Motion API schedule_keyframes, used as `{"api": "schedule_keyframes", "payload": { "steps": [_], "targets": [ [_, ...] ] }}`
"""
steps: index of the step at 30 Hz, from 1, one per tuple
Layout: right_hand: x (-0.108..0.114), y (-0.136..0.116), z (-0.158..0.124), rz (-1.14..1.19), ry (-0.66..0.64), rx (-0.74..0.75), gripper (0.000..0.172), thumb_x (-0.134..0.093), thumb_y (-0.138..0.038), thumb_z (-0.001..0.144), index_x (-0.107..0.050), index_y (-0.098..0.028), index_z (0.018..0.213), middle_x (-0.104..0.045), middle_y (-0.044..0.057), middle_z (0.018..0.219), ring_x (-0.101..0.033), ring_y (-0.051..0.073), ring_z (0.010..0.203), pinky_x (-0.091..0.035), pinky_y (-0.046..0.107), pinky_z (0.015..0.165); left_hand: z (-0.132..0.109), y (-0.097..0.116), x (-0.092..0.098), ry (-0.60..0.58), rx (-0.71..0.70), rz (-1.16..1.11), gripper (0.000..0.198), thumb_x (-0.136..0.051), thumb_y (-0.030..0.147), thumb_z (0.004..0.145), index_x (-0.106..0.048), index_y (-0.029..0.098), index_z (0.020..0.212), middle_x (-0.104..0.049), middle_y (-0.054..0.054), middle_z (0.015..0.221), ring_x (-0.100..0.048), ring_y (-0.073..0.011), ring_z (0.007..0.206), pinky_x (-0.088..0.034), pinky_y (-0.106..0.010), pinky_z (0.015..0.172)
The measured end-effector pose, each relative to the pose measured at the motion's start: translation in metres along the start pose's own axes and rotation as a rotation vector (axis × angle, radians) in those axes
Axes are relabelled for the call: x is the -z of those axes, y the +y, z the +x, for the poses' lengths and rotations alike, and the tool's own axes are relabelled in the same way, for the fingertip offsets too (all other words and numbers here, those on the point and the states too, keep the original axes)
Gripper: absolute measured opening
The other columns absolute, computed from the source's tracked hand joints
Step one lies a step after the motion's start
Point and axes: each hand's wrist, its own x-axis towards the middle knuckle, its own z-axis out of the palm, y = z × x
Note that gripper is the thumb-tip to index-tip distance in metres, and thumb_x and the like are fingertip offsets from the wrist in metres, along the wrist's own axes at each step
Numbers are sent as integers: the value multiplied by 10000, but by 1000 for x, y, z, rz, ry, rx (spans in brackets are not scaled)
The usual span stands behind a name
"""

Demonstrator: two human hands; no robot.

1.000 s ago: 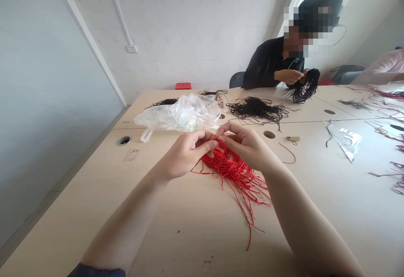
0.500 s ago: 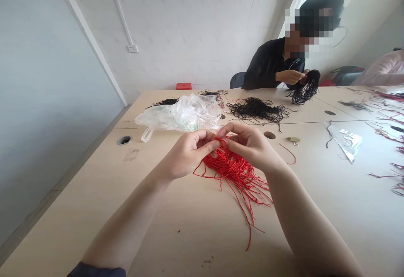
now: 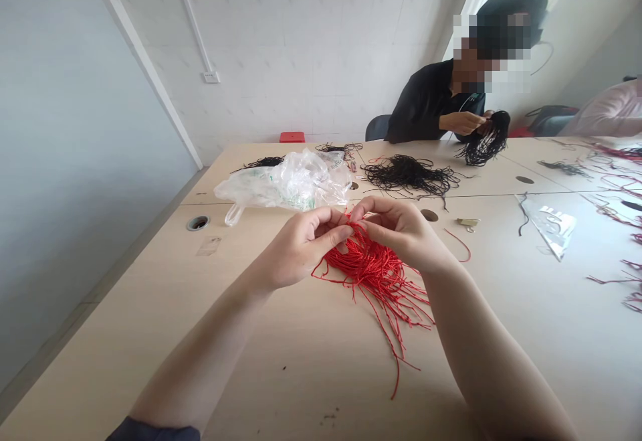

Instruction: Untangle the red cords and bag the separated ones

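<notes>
A bundle of thin red cords (image 3: 374, 267) lies on the table between my forearms, its loose ends fanning out toward me and to the right. My left hand (image 3: 308, 243) pinches red cord at the top of the bundle between thumb and fingers. Close beside it, my right hand (image 3: 394, 230) also pinches the cord, thumb against forefinger. The fingertips of both hands nearly meet, and they partly hide the exact spot being gripped.
A clear plastic bag (image 3: 295, 183) lies beyond my hands. Behind it to the right is a heap of black cords (image 3: 408, 173). A gold binder clip (image 3: 467, 223) and a transparent set square (image 3: 546, 227) lie rightward. Across the table, a person (image 3: 426, 103) handles black cords.
Both hands have shifted very slightly to the right, still pinching the red cord. The upper part of the red bundle has moved a little with them.
</notes>
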Motion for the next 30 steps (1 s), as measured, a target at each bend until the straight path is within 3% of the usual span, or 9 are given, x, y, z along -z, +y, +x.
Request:
{"api": "schedule_keyframes", "payload": {
  "steps": [8, 14, 18, 23, 26, 30],
  "targets": [
    [-1, -5, -1, -58, -19, -22, 201, -641, -374, 866, -603, -176, 864, -508, -23, 674, -366, 62, 528, -246, 229, 454, -3, -2, -2, 47, -35, 76, 201, -540, 381, 907, -602, 192, 876, -589, -26, 805, -559, -153, 754, -448, -288, 655],
    [-1, -1, 0, -47, -38, 31, 190, -614, -372, 883, -570, -193, 838, -466, -32, 636, -353, 70, 508, -256, 231, 444, -1, 0, -4, -9, -22, -12, 191, -545, 352, 903, -605, 183, 838, -563, -18, 758, -530, -138, 723, -432, -278, 641],
    [-2, 0, 0, 1, -61, 108, 156, -611, -346, 885, -563, -203, 843, -498, -32, 626, -437, 82, 516, -329, 231, 467, 0, 2, -4, -20, -23, -84, 209, -564, 349, 886, -598, 177, 770, -547, -22, 723, -509, -138, 695, -430, -286, 623],
    [-4, 1, 1, 30, -49, 178, 124, -619, -325, 877, -573, -213, 850, -583, 15, 770, -553, 123, 651, -426, 270, 569, -1, 2, -5, 7, -27, -131, 170, -590, 319, 869, -613, 183, 770, -550, -10, 699, -504, -132, 683, -427, -281, 636],
    [-3, 2, 0, 9, -28, 179, 119, -626, -320, 874, -583, -213, 847, -566, 11, 757, -507, 111, 614, -384, 264, 538, -1, 3, -5, 44, -43, -106, 155, -597, 298, 866, -615, 180, 766, -559, -2, 693, -507, -126, 685, -416, -274, 645],
    [-1, 2, -1, -30, -32, 126, 109, -632, -313, 876, -572, -222, 884, -429, -47, 604, -321, 83, 492, -229, 254, 454, -2, 3, -4, 78, -61, -49, 155, -592, 283, 865, -614, 172, 760, -566, -6, 702, -513, -127, 682, -403, -278, 628]
  ]
}}
